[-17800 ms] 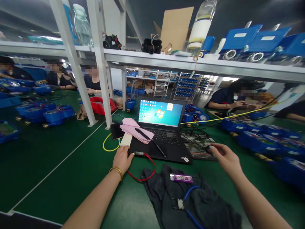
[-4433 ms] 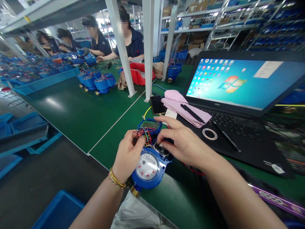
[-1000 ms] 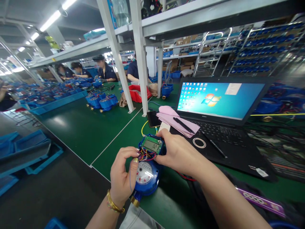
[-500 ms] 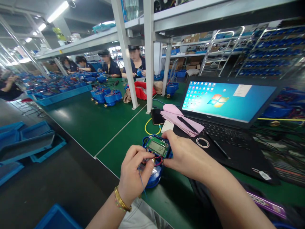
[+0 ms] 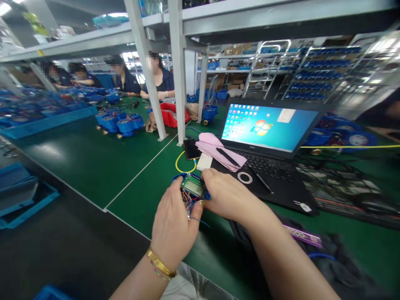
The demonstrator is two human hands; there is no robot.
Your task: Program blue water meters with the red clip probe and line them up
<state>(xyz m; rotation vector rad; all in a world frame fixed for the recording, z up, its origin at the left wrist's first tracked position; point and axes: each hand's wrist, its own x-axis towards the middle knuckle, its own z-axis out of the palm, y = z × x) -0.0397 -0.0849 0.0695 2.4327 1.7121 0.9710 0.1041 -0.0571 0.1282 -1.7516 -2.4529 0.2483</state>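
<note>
Both hands, left (image 5: 173,223) and right (image 5: 228,196), grip the meter (image 5: 193,187) over the table (image 5: 93,162); laptop (image 5: 265,141), phone (image 5: 190,148) and pink cloth (image 5: 215,150) lie just behind.

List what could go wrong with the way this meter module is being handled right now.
The thin coloured wires bunch under the display module, right where the left hand presses; they might get pinched or pulled loose. Both hands, the right hand included, work close to the green table edge, so a slip could drop the unit.
</note>
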